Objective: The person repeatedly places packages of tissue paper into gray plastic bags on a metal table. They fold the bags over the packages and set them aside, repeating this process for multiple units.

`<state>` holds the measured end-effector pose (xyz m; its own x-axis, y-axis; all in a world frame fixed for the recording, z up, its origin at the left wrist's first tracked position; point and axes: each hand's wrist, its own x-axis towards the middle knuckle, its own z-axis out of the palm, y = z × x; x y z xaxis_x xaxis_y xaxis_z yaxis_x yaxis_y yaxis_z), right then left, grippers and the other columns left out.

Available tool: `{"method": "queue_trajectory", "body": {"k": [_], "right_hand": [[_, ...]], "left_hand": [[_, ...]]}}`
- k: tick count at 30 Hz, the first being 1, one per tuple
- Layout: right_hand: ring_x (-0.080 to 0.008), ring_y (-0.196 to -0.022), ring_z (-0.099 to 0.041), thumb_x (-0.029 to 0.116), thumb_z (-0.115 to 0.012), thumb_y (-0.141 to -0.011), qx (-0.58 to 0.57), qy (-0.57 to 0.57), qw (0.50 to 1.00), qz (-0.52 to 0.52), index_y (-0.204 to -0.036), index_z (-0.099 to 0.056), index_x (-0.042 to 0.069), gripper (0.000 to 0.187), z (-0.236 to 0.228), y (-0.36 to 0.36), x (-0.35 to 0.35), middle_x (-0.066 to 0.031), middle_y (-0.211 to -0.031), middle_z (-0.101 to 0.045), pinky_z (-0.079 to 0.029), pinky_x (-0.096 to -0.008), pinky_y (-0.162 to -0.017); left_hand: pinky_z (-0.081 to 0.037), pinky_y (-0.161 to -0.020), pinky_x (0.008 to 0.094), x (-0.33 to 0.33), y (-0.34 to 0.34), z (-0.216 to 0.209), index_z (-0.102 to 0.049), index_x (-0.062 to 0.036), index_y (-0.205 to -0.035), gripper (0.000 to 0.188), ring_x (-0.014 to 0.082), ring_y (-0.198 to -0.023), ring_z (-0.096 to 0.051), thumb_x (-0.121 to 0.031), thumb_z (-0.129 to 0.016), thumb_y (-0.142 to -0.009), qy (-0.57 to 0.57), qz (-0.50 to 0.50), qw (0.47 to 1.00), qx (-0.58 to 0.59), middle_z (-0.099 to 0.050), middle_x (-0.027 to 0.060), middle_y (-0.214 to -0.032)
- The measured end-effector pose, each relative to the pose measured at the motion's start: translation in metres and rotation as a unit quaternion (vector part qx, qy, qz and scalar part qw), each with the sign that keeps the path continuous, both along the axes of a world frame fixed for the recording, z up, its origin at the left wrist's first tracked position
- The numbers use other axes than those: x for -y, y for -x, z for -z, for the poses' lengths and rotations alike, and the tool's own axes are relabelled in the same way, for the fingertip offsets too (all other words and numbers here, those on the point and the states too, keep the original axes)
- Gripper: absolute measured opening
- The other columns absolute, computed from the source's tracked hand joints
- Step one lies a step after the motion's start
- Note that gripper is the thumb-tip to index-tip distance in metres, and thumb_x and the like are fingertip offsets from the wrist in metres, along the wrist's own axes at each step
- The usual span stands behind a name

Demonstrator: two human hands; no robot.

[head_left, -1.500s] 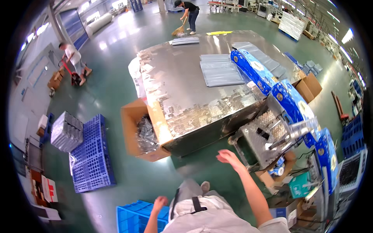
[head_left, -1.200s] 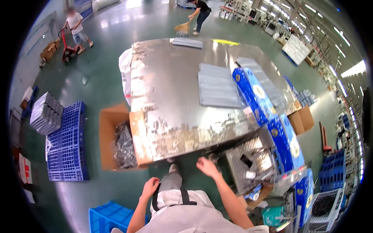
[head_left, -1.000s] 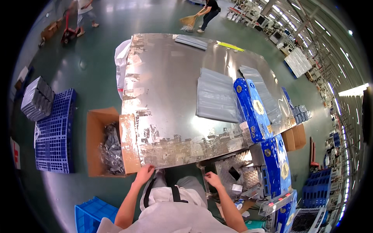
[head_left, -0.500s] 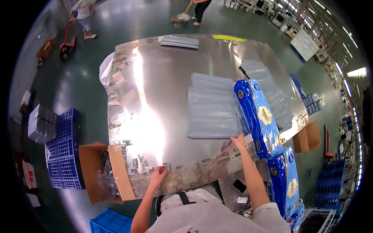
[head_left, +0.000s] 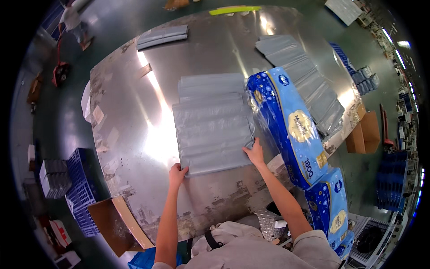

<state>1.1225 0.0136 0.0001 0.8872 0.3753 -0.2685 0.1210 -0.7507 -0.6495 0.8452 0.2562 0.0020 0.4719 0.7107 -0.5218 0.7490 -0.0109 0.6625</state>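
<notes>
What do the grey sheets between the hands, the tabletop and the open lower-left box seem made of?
Grey sheets: probably satiny plastic film, rippled, softly highlighted.
Tabletop: apparently metal, shiny but worn, mirroring bright streaks.
Open box: likely cardboard, matt brown, with a stiff flap.

The worktable is smooth sheet metal, polished enough to throw light back in white streaks, though its near edge is rough with scuffs and peeling patches. The flat stack of gray sheets looks like thin plastic, satiny and faintly rippled. The 3 blue packs wear slick, glinting plastic film. From here, the carton reads as matt brown cardboard, the floor as smooth and shiny, the worker's shirt as dull cloth.
</notes>
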Motion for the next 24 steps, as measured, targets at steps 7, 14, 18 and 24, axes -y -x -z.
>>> {"method": "queue_trajectory", "body": {"k": [7,14,18,24], "right_hand": [[-0.0464,-0.081,-0.057,0.023,-0.069,-0.075,-0.049,-0.021,0.997,-0.055,-0.117,-0.035,-0.002,0.059,-0.01,0.09,-0.055,-0.0284,-0.085,-0.06,-0.045,-0.0489,-0.072],[-0.04,-0.088,-0.057,0.024,-0.073,-0.071,-0.009,0.076,0.96,-0.27,-0.114,-0.039,-0.002,0.062,-0.048,0.118,-0.099,-0.0241,-0.091,-0.058,-0.045,-0.0458,-0.076],[-0.0335,-0.107,-0.048,0.024,-0.075,-0.067,0.164,0.024,0.917,-0.363,-0.12,-0.043,-0.001,0.067,-0.058,0.08,-0.178,-0.0186,-0.112,-0.05,-0.041,-0.0412,-0.089],[-0.0337,-0.11,-0.047,0.037,-0.078,-0.061,0.217,-0.027,0.83,-0.514,-0.117,-0.048,0.001,0.073,-0.051,0.043,-0.304,-0.0166,-0.113,-0.051,-0.041,-0.0415,-0.09]], "left_hand": [[-0.044,-0.057,0.0359,-0.008,0.116,-0.001,-0.06,0.0043,-0.082,0.033,0.0224,-0.058,-0.055,-0.024,-0.073,-0.069,-0.067,-0.072,0.993,-0.065,-0.059,0.013,-0.064],[-0.043,-0.055,0.0375,-0.003,0.194,-0.021,-0.056,0.0047,-0.076,0.034,0.0267,-0.056,-0.053,-0.025,-0.072,-0.07,-0.089,-0.107,0.983,-0.123,-0.057,0.0168,-0.064],[-0.045,-0.063,0.0371,0.009,0.169,-0.043,-0.057,0.0017,-0.088,0.033,0.029,-0.069,-0.057,-0.023,-0.072,-0.072,-0.216,-0.114,0.96,-0.14,-0.059,0.0153,-0.074],[-0.047,-0.073,0.0345,0.076,0.132,-0.071,-0.048,-0.0006,-0.115,0.049,0.0264,-0.084,-0.057,-0.02,-0.07,-0.075,-0.133,-0.079,0.988,-0.003,-0.058,0.011,-0.092]]}}
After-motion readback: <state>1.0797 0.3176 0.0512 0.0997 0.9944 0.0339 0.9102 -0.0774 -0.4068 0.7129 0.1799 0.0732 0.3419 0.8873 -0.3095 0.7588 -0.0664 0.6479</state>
